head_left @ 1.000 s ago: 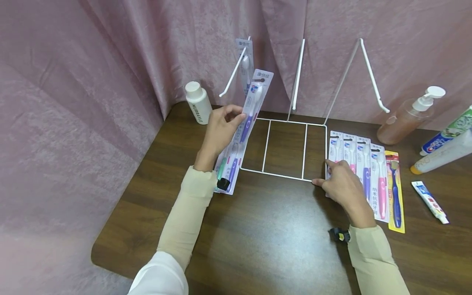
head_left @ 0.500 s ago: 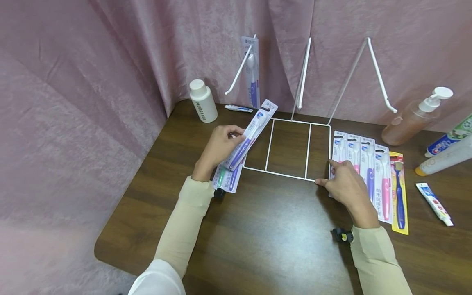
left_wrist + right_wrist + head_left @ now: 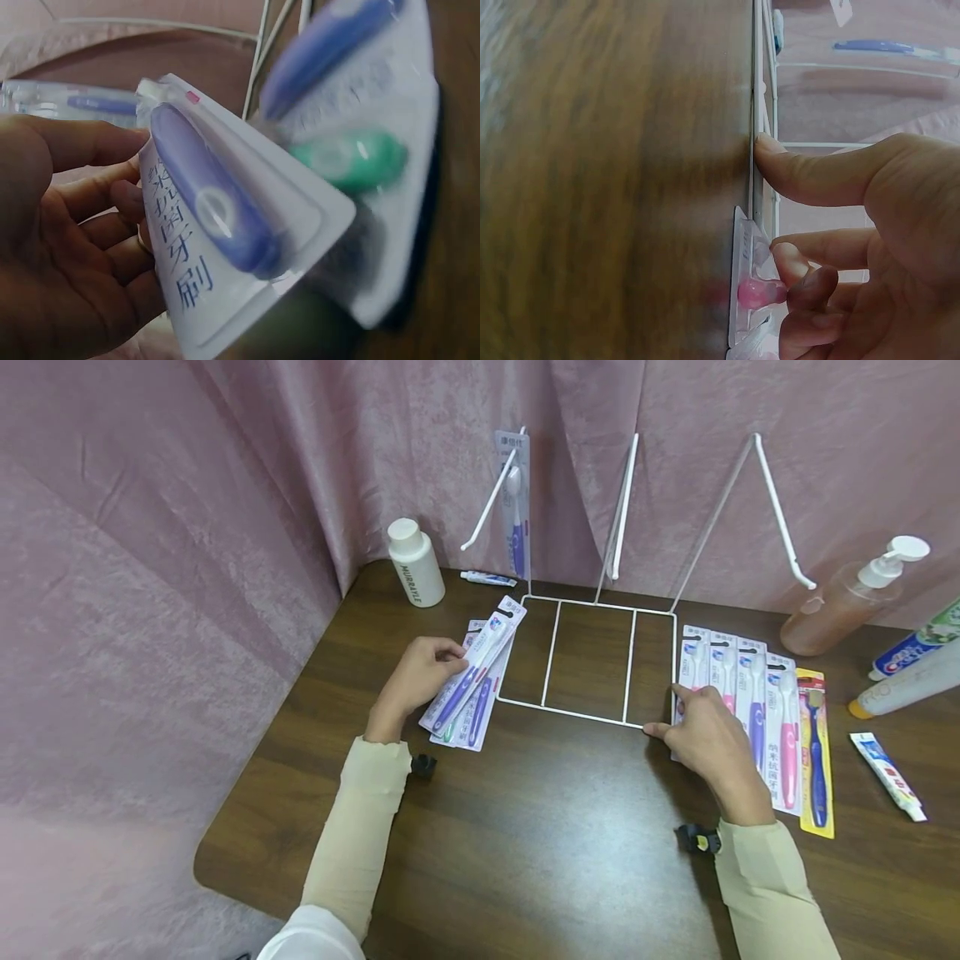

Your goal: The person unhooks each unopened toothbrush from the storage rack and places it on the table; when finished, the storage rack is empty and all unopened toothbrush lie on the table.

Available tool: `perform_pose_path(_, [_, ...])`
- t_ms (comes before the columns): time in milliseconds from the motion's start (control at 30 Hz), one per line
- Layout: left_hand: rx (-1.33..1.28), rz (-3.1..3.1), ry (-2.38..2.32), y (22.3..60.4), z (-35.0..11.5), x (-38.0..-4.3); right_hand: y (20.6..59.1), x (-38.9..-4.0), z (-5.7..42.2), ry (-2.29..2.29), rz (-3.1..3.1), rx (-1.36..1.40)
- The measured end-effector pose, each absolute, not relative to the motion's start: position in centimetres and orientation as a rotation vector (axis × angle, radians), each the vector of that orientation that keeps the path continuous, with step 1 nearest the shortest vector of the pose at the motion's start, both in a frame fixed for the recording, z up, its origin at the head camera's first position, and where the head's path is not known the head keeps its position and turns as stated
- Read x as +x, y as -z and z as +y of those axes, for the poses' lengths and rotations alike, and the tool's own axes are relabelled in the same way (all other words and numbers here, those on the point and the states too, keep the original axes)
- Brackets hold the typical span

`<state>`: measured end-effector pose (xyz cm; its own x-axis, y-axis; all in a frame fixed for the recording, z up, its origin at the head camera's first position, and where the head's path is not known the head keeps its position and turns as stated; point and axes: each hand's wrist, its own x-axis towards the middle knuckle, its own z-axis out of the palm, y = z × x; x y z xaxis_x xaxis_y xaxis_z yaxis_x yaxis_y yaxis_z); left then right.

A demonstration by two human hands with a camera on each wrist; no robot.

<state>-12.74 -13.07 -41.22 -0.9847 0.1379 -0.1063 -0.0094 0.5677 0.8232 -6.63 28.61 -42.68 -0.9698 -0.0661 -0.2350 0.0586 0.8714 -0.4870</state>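
My left hand (image 3: 422,675) pinches a packaged toothbrush (image 3: 467,681) with a purple handle, thumb and fingers at its left edge. The pack tilts over other packaged toothbrushes lying left of the white wire rack (image 3: 585,717); a green handle (image 3: 352,161) and another purple one (image 3: 322,56) show behind it in the left wrist view. My right hand (image 3: 705,739) holds the rack's front right corner, thumb on the front wire and index finger at the side wire. In the right wrist view its other fingers curl beside a pink-handled toothbrush pack (image 3: 754,292).
One packaged toothbrush (image 3: 517,518) hangs on the rack's left hook (image 3: 489,502). More packs (image 3: 783,735) lie in a row at right, with a yellow-backed one (image 3: 817,760). A white bottle (image 3: 417,568), pump bottle (image 3: 832,610) and toothpaste tubes (image 3: 888,775) stand or lie around.
My left hand has brought the purple toothbrush pack down from near the left hook, leftward and toward the packs on the table. My right hand stays at the rack's corner.
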Motion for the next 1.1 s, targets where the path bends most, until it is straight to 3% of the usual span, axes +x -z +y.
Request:
perform_pose_path(567, [-0.099,2.586,-1.279,42.6,-16.8,-12.9,42.6,-6.7,28.5,0.72,2.787,0.003])
perform_pose_path(933, [-0.115,2.577,-1.243,47.6,-19.3,-15.5,42.7,-6.6,28.5,0.722,2.798,0.0])
perform_pose_path(1100, [-0.102,2.593,-1.217,44.9,-18.0,-14.1,42.7,-6.6,28.5,0.724,2.803,0.001])
